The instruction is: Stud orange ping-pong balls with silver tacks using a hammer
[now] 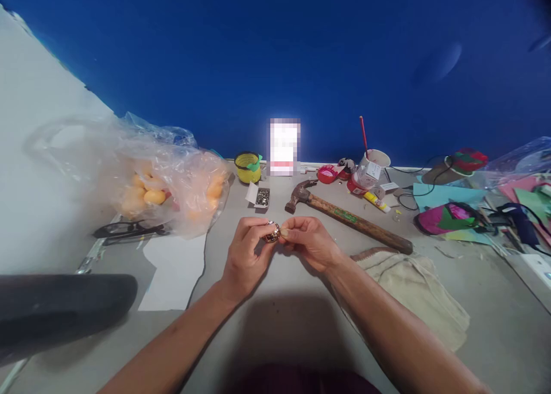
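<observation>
Forearms enter from 6 o'clock, wrists angled inward; left hand (246, 255) and right hand (310, 242) meet at centre, each grip pinched on a small metal piece (272, 232) held just above the table (284, 293); hammer (346, 216) lies at 2 o'clock.

Head camera looks down, close over table (275, 325).

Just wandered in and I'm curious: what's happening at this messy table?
A person pinches a small shiny round metal piece between the fingertips of the left hand and the right hand, just above the grey table. A wooden-handled claw hammer and a small open box of metal bits lie just beyond, untouched. A beige cloth lies by the right forearm.
</observation>
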Tool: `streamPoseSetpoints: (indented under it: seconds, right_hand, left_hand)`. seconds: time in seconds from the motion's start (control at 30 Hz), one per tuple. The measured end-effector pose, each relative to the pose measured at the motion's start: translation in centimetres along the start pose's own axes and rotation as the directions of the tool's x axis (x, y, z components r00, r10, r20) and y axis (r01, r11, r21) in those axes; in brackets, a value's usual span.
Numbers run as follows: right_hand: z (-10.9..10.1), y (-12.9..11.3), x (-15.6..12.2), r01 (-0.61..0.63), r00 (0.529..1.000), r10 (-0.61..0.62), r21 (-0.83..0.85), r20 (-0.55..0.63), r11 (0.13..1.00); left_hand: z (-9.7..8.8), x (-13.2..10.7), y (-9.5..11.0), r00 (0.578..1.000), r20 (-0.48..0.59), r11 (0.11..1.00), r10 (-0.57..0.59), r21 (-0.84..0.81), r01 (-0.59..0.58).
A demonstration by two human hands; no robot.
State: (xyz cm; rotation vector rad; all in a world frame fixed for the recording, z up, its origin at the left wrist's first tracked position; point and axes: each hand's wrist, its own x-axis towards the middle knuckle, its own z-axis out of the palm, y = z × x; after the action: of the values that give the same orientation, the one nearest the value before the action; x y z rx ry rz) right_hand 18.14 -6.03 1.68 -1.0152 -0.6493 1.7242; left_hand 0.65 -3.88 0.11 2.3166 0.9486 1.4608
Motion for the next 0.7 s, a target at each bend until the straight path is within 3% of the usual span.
streamPoseSetpoints:
  seconds: [0.13, 0.33, 0.47, 0.7]
  right_hand:
    - [-0.19, 0.04, 0.08, -0.086, 0.995, 0.081, 0.092, 0.06, 0.992]
    - [-0.41, -0.13, 0.23, -0.045, 0.998, 0.045, -0.005, 0.041, 0.999]
    - [-0.42, -0.01, 0.14, -0.085, 0.996, 0.084, 0.042, 0.029, 0.995]
    - [-0.06, 0.14, 0.11, -0.056, 0.998, 0.056, 0.104, 0.007, 0.993]
  left_hand:
    - [0.02, -0.13, 0.0, 0.999, -0.021, 0.999, 0.036, 0.027, -0.035]
    - [-0.12, -0.05, 0.04, 0.999, -0.005, 0.999, 0.04, 0.036, -0.039]
    - [-0.04, -0.16, 0.18, 0.997, -0.013, 0.995, 0.073, 0.065, -0.072]
    - [0.12, -0.54, 0.09, 1.0, 0.002, 1.0, -0.024, 0.01, 0.024]
